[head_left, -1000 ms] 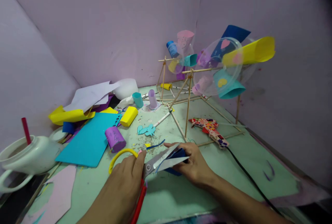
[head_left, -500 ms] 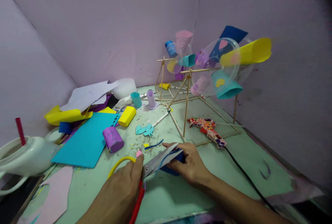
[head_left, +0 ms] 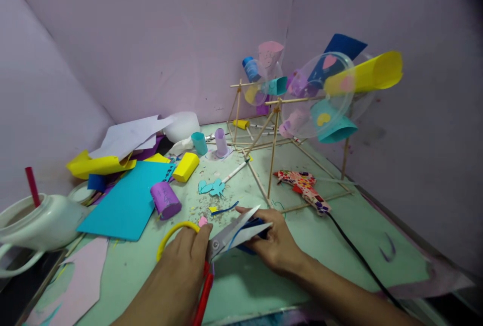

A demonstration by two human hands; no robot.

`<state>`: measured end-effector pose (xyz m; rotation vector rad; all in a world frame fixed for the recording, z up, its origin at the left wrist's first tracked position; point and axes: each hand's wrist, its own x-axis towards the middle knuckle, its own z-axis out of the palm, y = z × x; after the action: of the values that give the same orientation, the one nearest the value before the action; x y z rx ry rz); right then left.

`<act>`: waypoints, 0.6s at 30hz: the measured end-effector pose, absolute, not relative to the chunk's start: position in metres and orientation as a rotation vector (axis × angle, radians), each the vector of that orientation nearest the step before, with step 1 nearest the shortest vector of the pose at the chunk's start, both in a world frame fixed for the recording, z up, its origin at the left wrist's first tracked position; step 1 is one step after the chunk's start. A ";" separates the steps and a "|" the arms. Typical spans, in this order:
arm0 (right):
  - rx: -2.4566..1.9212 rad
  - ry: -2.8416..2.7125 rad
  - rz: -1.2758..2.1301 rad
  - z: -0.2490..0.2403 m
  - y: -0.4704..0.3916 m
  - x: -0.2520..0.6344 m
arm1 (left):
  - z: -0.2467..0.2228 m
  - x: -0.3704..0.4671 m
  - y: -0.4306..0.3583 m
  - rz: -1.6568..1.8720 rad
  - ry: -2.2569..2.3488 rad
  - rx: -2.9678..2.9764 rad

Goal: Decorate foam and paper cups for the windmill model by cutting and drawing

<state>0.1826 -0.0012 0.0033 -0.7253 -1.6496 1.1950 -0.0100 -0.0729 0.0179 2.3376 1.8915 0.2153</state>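
My left hand (head_left: 184, 260) is closed round the scissors (head_left: 216, 245), which have one yellow and one red handle. Their blades are parted and point right, at a dark blue paper piece (head_left: 247, 249). That piece is held in my right hand (head_left: 277, 240), partly hidden behind the blades and fingers. A thin blue strip runs along the blades. Just beyond lie a blue paper strip (head_left: 225, 209), a pink scrap (head_left: 203, 221) and a small yellow scrap (head_left: 213, 210).
Stick frames (head_left: 272, 155) carry plastic discs with coloured paper cups. A patterned glue gun (head_left: 302, 185) with a black cord lies right. Leftward are a purple roll (head_left: 166, 200), yellow roll (head_left: 186, 167), turquoise sheet (head_left: 126, 202), pink paper (head_left: 85, 278) and white teapot (head_left: 49, 220).
The scissor blades have opened wider beside the blue paper. Both hands stay in nearly the same place, and the whole view has shifted slightly.
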 end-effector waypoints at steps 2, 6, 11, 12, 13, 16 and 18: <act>-0.727 -1.632 1.233 0.003 -0.003 0.181 | 0.015 -0.009 -0.070 0.159 1.887 2.391; -0.738 -1.615 1.224 0.000 -0.004 0.182 | 0.008 -0.009 -0.069 0.028 1.908 2.423; -0.761 -1.596 1.239 -0.002 -0.004 0.182 | 0.005 -0.012 -0.073 0.003 1.887 2.661; -0.757 -1.596 1.238 -0.002 -0.004 0.182 | 0.007 -0.012 -0.073 0.000 1.864 2.698; -0.753 -1.599 1.232 -0.001 -0.004 0.182 | 0.008 -0.012 -0.073 -0.004 1.851 2.712; -0.726 -1.608 1.213 0.003 -0.005 0.181 | 0.013 -0.012 -0.074 -0.019 1.835 2.683; -0.717 -1.617 1.202 0.004 -0.005 0.181 | 0.015 -0.011 -0.074 -0.031 1.835 2.682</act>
<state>0.1808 -0.0052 0.0041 -0.7173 -1.6167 1.2016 -0.0110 -0.0738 0.0146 2.6819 1.8345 -0.0315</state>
